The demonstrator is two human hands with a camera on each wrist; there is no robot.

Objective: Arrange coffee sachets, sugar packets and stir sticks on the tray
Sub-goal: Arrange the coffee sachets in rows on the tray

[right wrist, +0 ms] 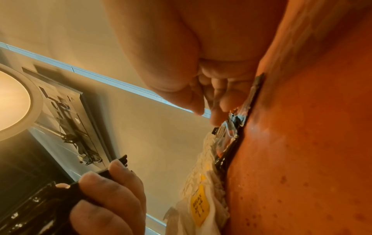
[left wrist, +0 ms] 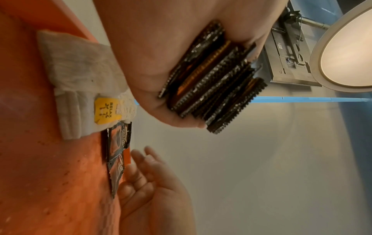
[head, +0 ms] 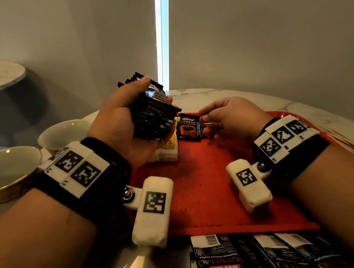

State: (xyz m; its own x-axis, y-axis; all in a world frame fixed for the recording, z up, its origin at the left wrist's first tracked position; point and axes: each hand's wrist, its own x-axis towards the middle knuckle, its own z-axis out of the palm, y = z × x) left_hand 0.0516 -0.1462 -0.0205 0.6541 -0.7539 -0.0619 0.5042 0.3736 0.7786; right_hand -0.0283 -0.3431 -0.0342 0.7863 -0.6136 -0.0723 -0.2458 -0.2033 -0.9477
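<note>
A coffee sachet [head: 187, 127] lies flat at the far edge of the red tray [head: 203, 190], long side pointing away from the person. A second sachet [head: 205, 127] lies just right of it, under the fingers of the right hand [head: 230, 117], which bend loosely down onto it. The left hand [head: 128, 123] is up above the tray, a bit to the left, squeezing a stack of sachets [head: 153, 114]. I think the next one goes to the right of these two. The tray sits on a pale marble table [head: 222, 90] by a plain wall.
</note>
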